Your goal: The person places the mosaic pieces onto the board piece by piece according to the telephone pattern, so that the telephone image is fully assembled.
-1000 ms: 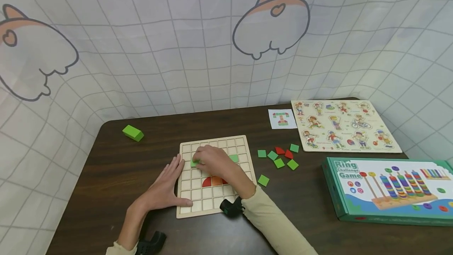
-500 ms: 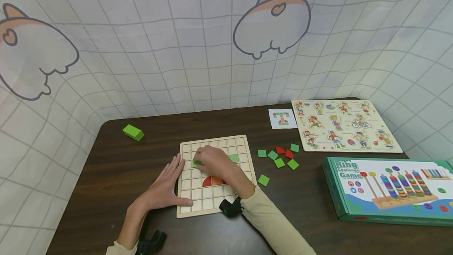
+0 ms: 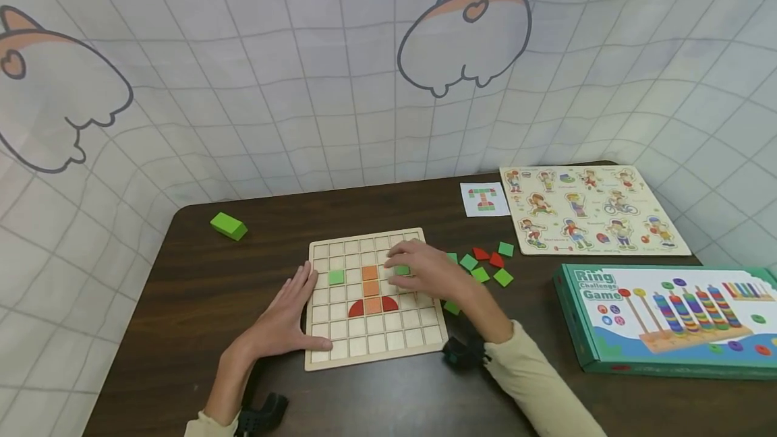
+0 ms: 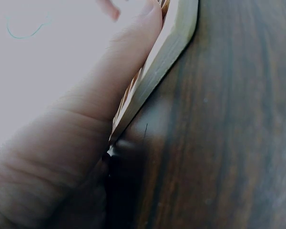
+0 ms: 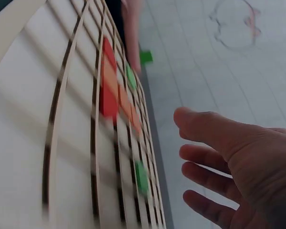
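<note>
My left hand [image 3: 282, 319] rests along the left side of a wooden grid board [image 3: 358, 346], its thumb lying over the front left corner. A green square tile [image 3: 336, 277] sits in a left cell. Three orange square tiles [image 3: 371, 288] form a column, with a red quarter-round tile [image 3: 357, 309] on one side of the lowest and a second red quarter-round tile [image 3: 390, 303] on the other. Over the board's right part hovers my right hand [image 3: 434, 272], fingers loosely bent and holding nothing, as the right wrist view shows. It partly covers another green tile [image 5: 141, 177].
Right of the board lie several loose green tiles [image 3: 503, 278] and red pieces [image 3: 496, 260]. Behind them are a pattern card [image 3: 484, 210] and a picture puzzle board [image 3: 591, 221]. A Ring Challenge Game box [image 3: 668, 322] stands right; a green block [image 3: 228, 226] lies far left.
My right hand has left the green tile at the board's left, moving right across the board and uncovering the orange column. My left hand stays at the board's edge.
</note>
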`<action>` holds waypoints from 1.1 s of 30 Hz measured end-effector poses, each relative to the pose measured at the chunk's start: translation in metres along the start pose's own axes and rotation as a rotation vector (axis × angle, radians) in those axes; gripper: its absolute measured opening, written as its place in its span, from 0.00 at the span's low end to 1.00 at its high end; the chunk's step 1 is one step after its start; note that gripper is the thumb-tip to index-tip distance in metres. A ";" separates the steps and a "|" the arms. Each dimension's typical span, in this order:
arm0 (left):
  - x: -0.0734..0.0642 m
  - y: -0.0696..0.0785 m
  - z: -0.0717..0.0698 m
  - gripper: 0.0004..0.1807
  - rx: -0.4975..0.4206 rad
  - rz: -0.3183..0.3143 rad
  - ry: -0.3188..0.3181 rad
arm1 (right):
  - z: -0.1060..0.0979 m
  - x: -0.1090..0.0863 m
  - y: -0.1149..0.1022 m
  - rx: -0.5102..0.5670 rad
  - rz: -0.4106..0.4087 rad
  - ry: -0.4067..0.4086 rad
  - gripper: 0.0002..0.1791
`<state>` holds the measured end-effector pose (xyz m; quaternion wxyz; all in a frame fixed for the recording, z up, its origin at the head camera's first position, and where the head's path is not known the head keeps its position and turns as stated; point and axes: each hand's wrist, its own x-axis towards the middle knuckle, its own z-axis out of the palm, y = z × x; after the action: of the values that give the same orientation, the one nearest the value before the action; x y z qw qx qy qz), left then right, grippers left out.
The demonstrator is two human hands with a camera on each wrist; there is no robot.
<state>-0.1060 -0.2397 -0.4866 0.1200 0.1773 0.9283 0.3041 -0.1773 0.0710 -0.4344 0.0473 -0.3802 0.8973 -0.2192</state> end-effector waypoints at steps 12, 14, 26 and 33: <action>0.000 -0.001 -0.001 0.71 -0.008 -0.002 -0.007 | -0.040 -0.072 0.075 -0.041 0.297 0.126 0.20; 0.001 -0.001 -0.001 0.71 -0.010 -0.004 -0.009 | -0.041 -0.073 0.080 -0.053 0.314 0.126 0.20; 0.002 -0.002 0.000 0.72 0.007 -0.010 -0.007 | -0.037 -0.072 0.085 -0.062 0.336 0.108 0.11; 0.002 -0.001 0.000 0.72 0.003 -0.004 -0.002 | -0.037 -0.071 0.085 -0.077 0.342 0.102 0.07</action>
<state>-0.1084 -0.2396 -0.4880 0.1213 0.1757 0.9291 0.3021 -0.1922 0.1862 -0.4435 0.0238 -0.2119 0.9579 -0.1923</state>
